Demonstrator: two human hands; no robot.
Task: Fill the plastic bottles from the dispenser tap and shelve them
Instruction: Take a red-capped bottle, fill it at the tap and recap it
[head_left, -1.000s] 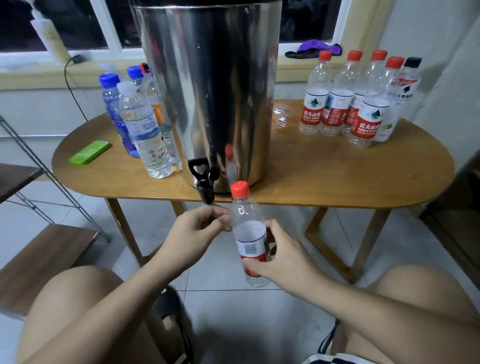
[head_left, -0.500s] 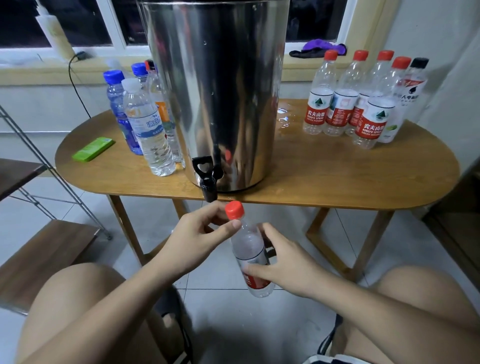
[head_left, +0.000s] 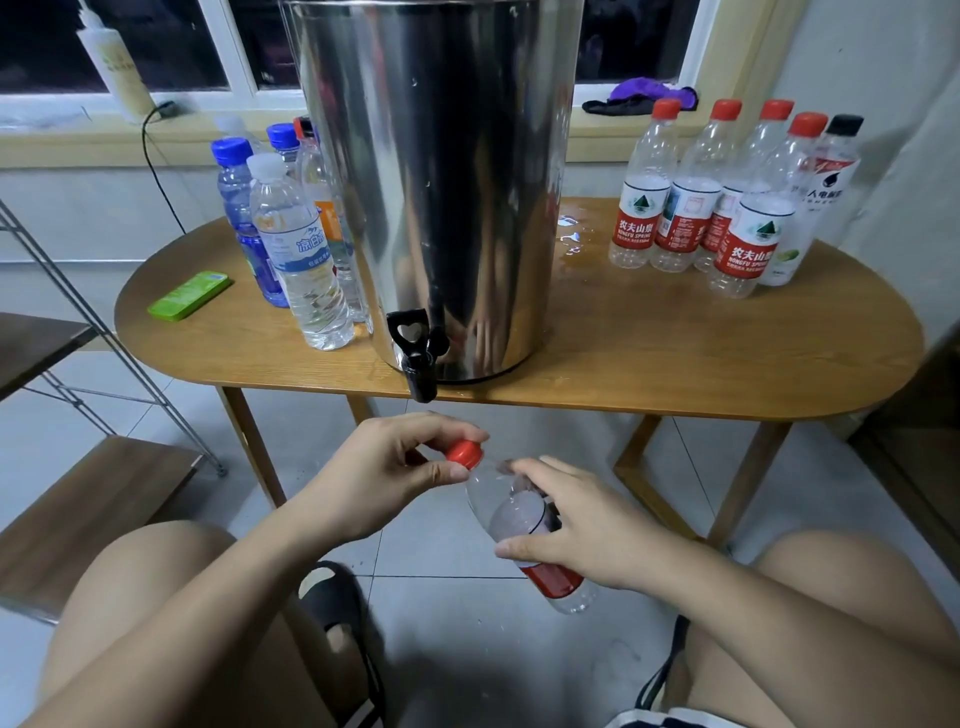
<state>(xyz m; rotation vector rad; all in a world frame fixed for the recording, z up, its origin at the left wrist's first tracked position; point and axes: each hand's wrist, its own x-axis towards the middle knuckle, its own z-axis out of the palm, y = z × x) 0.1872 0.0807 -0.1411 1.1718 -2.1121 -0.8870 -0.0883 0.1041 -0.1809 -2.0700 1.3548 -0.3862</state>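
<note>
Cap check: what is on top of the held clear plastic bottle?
A red screw cap, pinched by the left hand. The neck beneath it is covered, so tightness cannot be seen.

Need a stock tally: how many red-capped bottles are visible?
5. Four bottles stand at the table's right; one is held below the tap. A half-hidden reddish cap left of the dispenser may be a sixth.

Home room: oval wooden desk (head_left: 675, 364) under white-framed window (head_left: 244, 67), pale tiled floor (head_left: 467, 597), metal-framed wooden shelf rack (head_left: 78, 499), purple cloth (head_left: 649, 91) on sill
</note>
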